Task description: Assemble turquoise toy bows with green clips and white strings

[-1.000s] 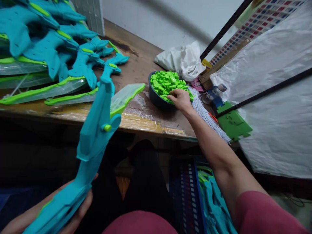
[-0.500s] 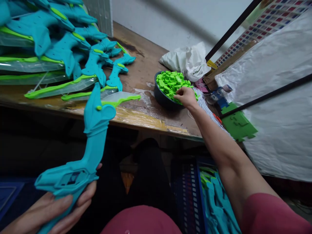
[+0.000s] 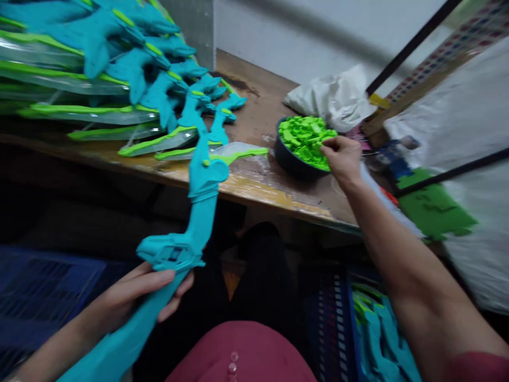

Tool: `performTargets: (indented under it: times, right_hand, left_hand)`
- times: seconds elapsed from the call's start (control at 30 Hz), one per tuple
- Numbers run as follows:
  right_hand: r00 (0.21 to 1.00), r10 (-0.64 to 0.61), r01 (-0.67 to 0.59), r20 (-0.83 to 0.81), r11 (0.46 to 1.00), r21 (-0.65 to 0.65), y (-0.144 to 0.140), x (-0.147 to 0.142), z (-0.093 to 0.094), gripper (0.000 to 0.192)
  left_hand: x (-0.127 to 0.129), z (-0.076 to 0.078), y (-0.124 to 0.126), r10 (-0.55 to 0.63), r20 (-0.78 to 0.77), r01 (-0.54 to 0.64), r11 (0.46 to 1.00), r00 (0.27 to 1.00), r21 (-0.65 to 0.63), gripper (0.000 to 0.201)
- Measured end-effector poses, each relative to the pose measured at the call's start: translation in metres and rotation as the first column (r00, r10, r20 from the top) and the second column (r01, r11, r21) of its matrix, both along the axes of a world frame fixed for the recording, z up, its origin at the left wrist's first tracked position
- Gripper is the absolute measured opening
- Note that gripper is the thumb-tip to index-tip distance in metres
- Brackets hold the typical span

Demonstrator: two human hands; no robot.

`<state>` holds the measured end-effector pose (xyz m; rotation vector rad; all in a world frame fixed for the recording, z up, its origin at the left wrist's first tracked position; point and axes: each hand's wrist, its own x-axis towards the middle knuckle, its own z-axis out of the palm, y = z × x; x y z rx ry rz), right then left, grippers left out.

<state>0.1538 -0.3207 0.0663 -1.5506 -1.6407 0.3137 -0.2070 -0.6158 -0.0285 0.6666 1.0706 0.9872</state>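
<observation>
The turquoise plastic frame (image 3: 203, 215) is in the air before the bench (image 3: 262, 95), and the fingers of the left hand (image 3: 131, 292) are clamped around its lower part, probably because this leaves its slotted middle uncovered. The right hand (image 3: 345, 159) is at the right edge of the dark bowl (image 3: 294, 164); its fingers are bent, but I cannot tell whether they close on one of the green pieces (image 3: 304, 135). The bowl stands near the bench's front, perhaps for easy reach. Similar frames (image 3: 95, 50) are piled at left.
</observation>
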Motion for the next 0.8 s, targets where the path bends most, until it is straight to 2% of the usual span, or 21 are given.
performTargets:
  times: [0.07, 0.13, 0.17, 0.23, 0.27, 0.3, 0.37, 0.5, 0.8]
  right_hand:
    - [0.986, 0.132, -0.137, -0.098, 0.989, -0.049, -0.035, -0.031, -0.006, 0.004]
    - [0.924, 0.314, -0.349, -0.217, 0.926, -0.143, -0.082, -0.067, -0.016, 0.011]
    - [0.845, 0.426, -0.499, -0.321, 0.845, -0.192, -0.108, -0.085, -0.022, 0.013]
    - [0.674, 0.531, -0.702, -0.514, 0.676, -0.221, -0.158, -0.119, -0.035, 0.009]
    - [0.607, 0.55, -0.758, -0.574, 0.619, -0.208, -0.178, -0.133, -0.042, 0.007]
    - [0.566, 0.558, -0.782, -0.607, 0.596, -0.181, -0.195, -0.144, -0.048, 0.005]
    - [0.549, 0.571, -0.779, -0.611, 0.614, -0.126, -0.216, -0.159, -0.059, 0.004]
    - [0.62, 0.57, -0.709, -0.539, 0.702, -0.073, -0.229, -0.165, -0.073, 0.012]
    - [0.701, 0.529, -0.6, -0.478, 0.8, 0.005, -0.242, -0.164, -0.075, 0.011]
  left_hand:
    - [-0.001, 0.008, 0.005, -0.061, 0.018, 0.062, 0.997, 0.998, -0.04, 0.027]
    - [-0.002, 0.01, 0.008, -0.11, -0.034, 0.11, 0.994, 0.993, -0.018, 0.03]
    - [-0.001, 0.01, 0.009, -0.119, -0.083, 0.12, 0.993, 0.989, 0.003, 0.031]
    - [0.001, 0.009, 0.01, -0.122, -0.149, 0.127, 0.992, 0.981, 0.026, 0.032]
    - [0.003, 0.009, 0.01, -0.121, -0.164, 0.129, 0.991, 0.979, 0.036, 0.033]
    - [0.005, 0.009, 0.01, -0.124, -0.17, 0.134, 0.99, 0.978, 0.05, 0.033]
    - [0.008, 0.011, 0.01, -0.127, -0.179, 0.143, 0.987, 0.976, 0.079, 0.032]
    - [0.007, 0.013, 0.01, -0.122, -0.223, 0.146, 0.985, 0.967, 0.095, 0.033]
    - [0.009, 0.02, 0.009, -0.133, -0.247, 0.164, 0.98, 0.96, 0.113, 0.03]
